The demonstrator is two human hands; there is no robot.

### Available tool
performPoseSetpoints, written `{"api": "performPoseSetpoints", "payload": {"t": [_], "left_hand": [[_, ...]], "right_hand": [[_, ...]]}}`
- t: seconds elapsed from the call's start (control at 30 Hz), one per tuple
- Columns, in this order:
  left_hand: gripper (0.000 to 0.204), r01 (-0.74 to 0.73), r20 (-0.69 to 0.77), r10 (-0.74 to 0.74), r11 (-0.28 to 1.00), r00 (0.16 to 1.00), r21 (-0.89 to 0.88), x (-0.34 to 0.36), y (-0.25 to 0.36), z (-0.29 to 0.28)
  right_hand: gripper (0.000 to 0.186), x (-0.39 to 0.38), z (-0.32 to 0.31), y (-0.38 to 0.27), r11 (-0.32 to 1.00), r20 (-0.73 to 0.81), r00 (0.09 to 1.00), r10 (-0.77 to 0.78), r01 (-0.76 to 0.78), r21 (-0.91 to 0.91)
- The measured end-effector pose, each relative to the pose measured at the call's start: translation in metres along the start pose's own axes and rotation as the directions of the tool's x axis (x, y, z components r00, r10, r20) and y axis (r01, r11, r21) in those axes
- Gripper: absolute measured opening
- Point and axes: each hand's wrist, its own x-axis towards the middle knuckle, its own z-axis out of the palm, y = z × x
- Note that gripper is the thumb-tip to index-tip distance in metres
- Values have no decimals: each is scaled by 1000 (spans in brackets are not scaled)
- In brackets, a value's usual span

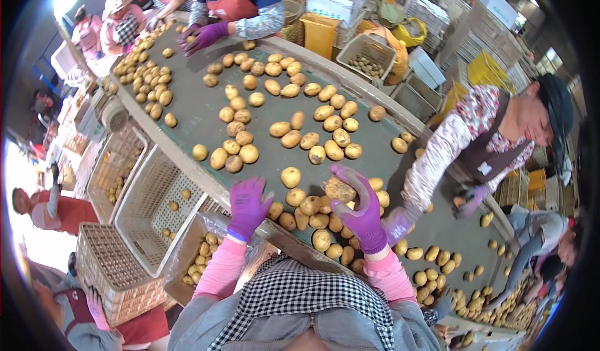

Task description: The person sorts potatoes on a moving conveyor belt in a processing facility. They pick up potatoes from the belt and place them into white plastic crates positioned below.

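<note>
My right hand (362,217), in a purple glove with a grey palm, curves its fingers and thumb around a large brownish potato (339,190) above the belt. Below it and to its left, several yellow potatoes (310,205) lie clustered near the belt's near edge. My left hand (248,208), also gloved in purple, is at that edge with its thumb apart from the fingers and nothing visible in it. Close to its thumb lies another potato (275,210). Farther out, loose potatoes (279,128) are spread over the grey-green belt (187,110).
A co-worker's gloved hand (400,224) reaches in beside my right hand. Another person's purple gloves (203,37) work across the belt. At my left stand a lined box of potatoes (203,260) and plastic crates (156,210). A raised rail (206,179) edges the belt.
</note>
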Motion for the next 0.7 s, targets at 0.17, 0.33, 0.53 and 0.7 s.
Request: {"api": "performPoseSetpoints", "payload": {"t": [0.17, 0.33, 0.53, 0.7], "left_hand": [[53, 71, 104, -69, 997, 992, -25, 7, 5, -3], [52, 3, -37, -5, 999, 999, -35, 8, 6, -6], [59, 5, -60, -11, 994, 998, -107, 12, 8, -5], [74, 94, 71, -93, 995, 993, -15, 15, 6, -1]], "right_hand": [[60, 1, 11, 13, 980, -87, 995, 57, -39, 197], [61, 6, 19, 4, 963, -122, 981, 150, -117, 243], [63, 4, 23, -15, 966, -175, 970, 167, -126, 224], [57, 17, 58, -63, 840, -103, 888, 449, -379, 388]]}}
